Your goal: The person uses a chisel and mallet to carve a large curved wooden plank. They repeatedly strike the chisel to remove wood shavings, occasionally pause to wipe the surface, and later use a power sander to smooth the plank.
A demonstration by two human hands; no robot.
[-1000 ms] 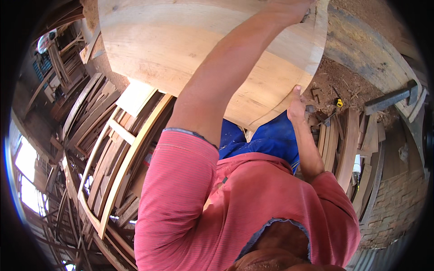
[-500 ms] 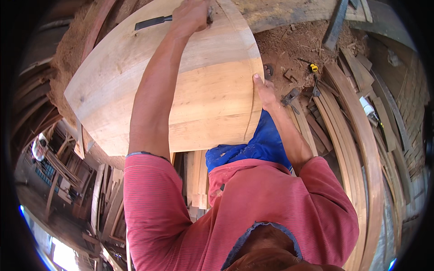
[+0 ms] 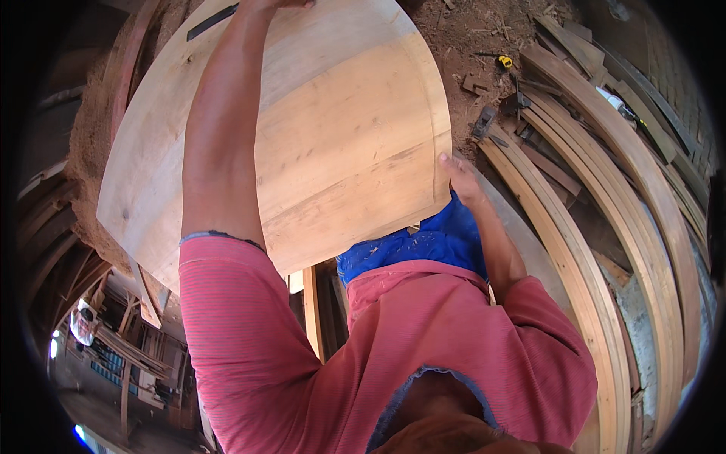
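A wide, pale wooden panel (image 3: pixel 340 144) with a rounded edge, glued up from several boards, is held in front of me. My left hand (image 3: pixel 278 4) reaches over its far edge at the top of the picture, fingers curled there and partly cut off. A dark narrow strip (image 3: pixel 212 21) lies on the panel just left of that hand. My right hand (image 3: pixel 460 178) grips the panel's near right edge, thumb on the face. Below are my pink shirt and blue shorts (image 3: pixel 423 246).
Long curved wooden strips (image 3: pixel 605 197) lie stacked on the right. On the reddish dirt floor (image 3: pixel 461 30) sit a hand plane (image 3: pixel 484 121), a yellow tape measure (image 3: pixel 504 62) and wood scraps. Timber frames (image 3: pixel 121 348) stand at the lower left.
The panel has swung from the top of the view down toward the centre and left, and the view has turned with it. Both hands have kept their hold on its edges.
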